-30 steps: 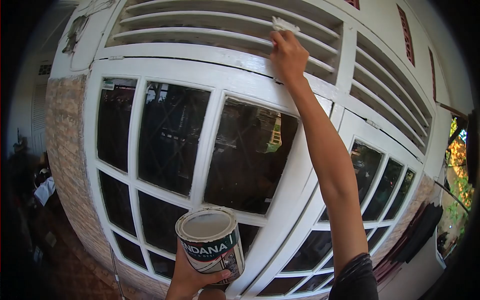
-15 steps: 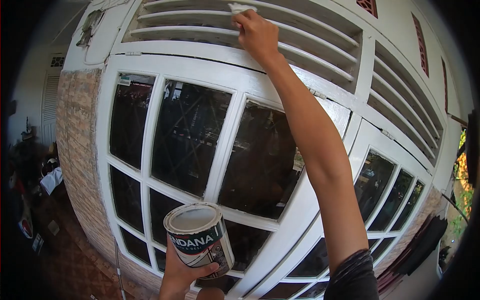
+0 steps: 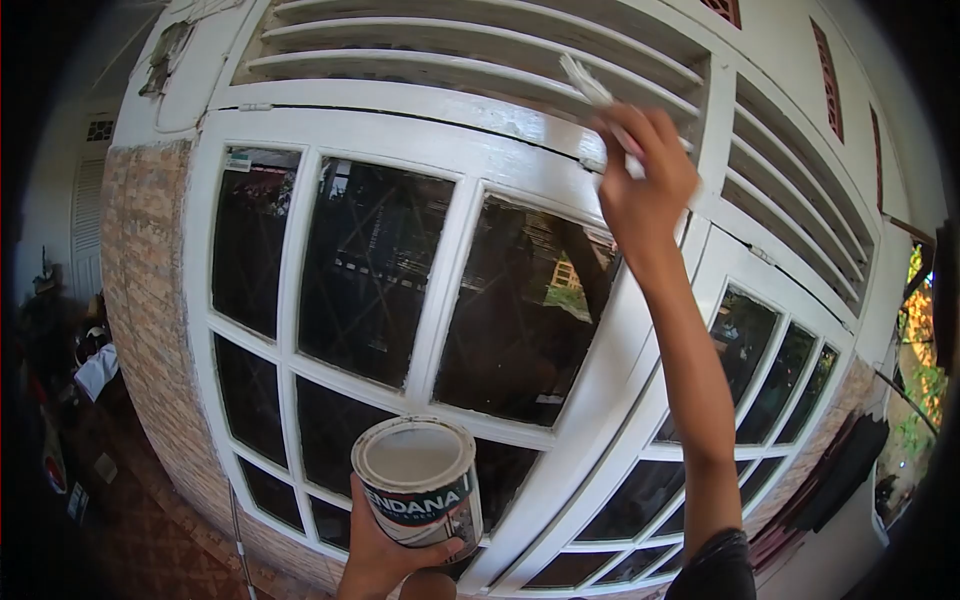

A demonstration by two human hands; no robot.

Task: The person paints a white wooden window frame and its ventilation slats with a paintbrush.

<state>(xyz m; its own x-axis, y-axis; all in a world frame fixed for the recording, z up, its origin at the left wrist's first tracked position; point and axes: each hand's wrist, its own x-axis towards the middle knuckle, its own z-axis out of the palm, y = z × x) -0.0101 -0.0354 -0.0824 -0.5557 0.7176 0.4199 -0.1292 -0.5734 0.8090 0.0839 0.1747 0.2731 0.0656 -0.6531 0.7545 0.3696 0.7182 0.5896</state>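
Note:
My right hand (image 3: 645, 180) is raised and grips a paintbrush (image 3: 596, 92) whose white bristles touch a slat of the white louvred vent (image 3: 450, 50) above the window. Low down, my left hand (image 3: 385, 555) holds an open paint can (image 3: 420, 485) with a green and white label, filled with white paint. The can is upright in front of the lower panes of the white window frame (image 3: 450, 270).
Dark glass panes (image 3: 365, 265) fill the frame, with a second window (image 3: 760, 370) to the right. A brick wall (image 3: 145, 330) runs down the left, with clutter on the floor (image 3: 70, 420) beyond. Greenery (image 3: 920, 380) shows at the far right.
My right hand has moved the brush right and down along the louvre slats, from upper centre to the vent's right end. The can has stayed low in my left hand.

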